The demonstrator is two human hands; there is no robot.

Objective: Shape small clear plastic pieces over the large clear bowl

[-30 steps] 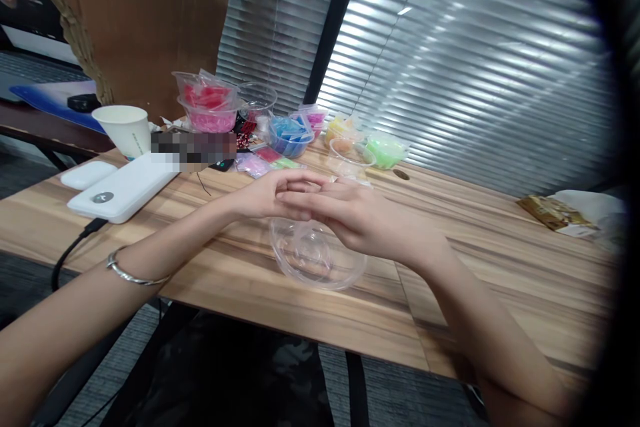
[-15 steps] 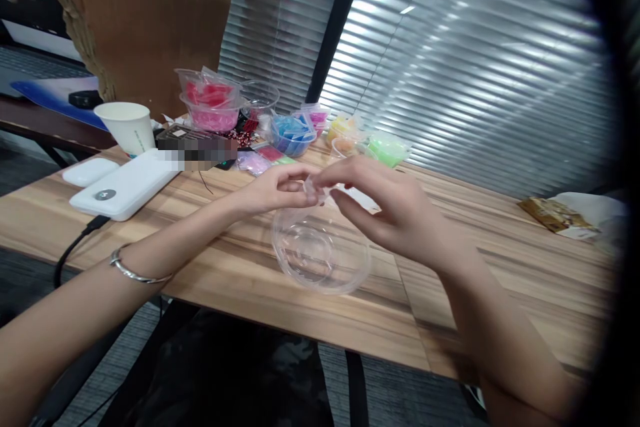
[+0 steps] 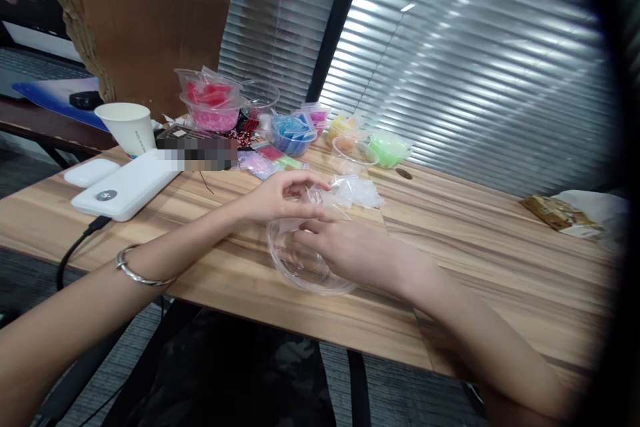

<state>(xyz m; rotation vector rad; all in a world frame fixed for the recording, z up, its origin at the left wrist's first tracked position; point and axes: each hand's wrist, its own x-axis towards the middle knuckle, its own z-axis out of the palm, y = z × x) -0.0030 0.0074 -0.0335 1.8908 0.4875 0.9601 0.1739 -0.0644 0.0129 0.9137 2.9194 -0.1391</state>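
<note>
My left hand (image 3: 285, 199) is closed, thumb and fingers pinching a small clear plastic bag (image 3: 315, 195) above the far rim of a round clear plastic bowl (image 3: 287, 259). My right hand (image 3: 353, 252) is over the bowl, just below the bag, with its fingers bent together and pointing left. Whatever its fingertips may hold is hidden from me. Just beyond my hands lies a pile of clear, whitish plastic bags (image 3: 359, 191) on the wooden table.
Bowls with pink and red (image 3: 213, 107), blue (image 3: 293, 133) and green (image 3: 389, 149) contents line the back, near an empty-looking clear bowl (image 3: 353, 152). A white power bank (image 3: 127, 183) and paper cup (image 3: 127, 128) stand left. A gold packet (image 3: 557, 215) lies far right.
My right hand has moved down from the bag to over the bowl, uncovering the pile of clear bags behind. My left hand still holds the small bag.
</note>
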